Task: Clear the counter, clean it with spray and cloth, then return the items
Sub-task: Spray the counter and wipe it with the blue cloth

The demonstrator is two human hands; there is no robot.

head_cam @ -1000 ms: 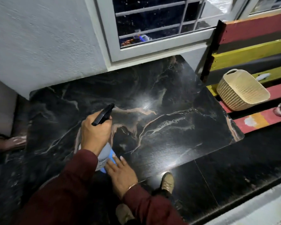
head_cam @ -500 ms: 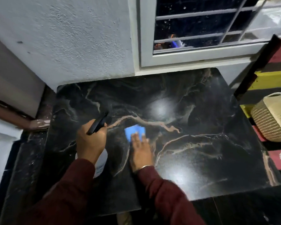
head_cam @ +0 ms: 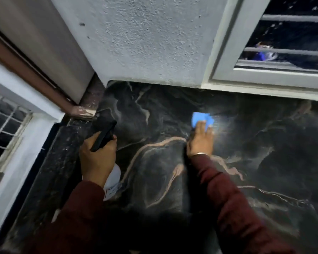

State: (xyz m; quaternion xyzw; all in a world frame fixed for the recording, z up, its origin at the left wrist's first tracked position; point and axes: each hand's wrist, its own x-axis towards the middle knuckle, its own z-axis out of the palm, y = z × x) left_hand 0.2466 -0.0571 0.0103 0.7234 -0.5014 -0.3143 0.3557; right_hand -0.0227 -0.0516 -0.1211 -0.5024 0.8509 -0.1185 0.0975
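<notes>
Cloth pressed flat on the dark counter

Cloth, blue and folded, lies under my right hand on the black marble counter, toward the counter's far edge, close to the textured grey wall that the slab meets. My fingers are stretched out straight over the cloth's near half and press it down; its far corners stick out past my fingertips. A bright patch of reflected light sits on the stone just beside the cloth, on the window side.

My left hand grips the spray bottle above the counter's left edge, fingers curled round its neck. Its black trigger head juts up and away from me over my knuckles, and the white body with a label hangs below my palm. Whether the bottle's base touches the counter I cannot tell.

Both my sleeves are dark red. A thin bangle circles my right wrist. A white-framed barred window stands behind the counter's far right corner.
</notes>
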